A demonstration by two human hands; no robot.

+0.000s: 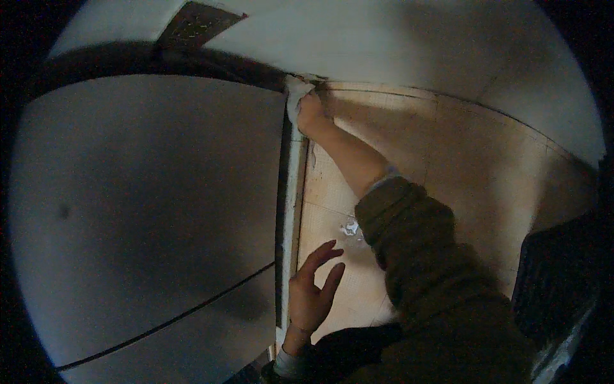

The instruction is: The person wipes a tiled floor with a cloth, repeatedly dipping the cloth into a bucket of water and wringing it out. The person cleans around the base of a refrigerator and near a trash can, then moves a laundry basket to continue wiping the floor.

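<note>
My right hand grips a white cloth or wipe. It presses this on the far end of a narrow pale raised strip, at the foot of the wall. Nearer to me, my left hand hangs beside the strip with its fingers apart, holding nothing. A small shiny wet patch lies on the beige tiled floor, partly behind my right sleeve.
A smooth grey surface, crossed by a dark line, spreads left of the strip. Dark skirting edges the pale wall, which bears a dark patterned panel. A black textured object stands at right.
</note>
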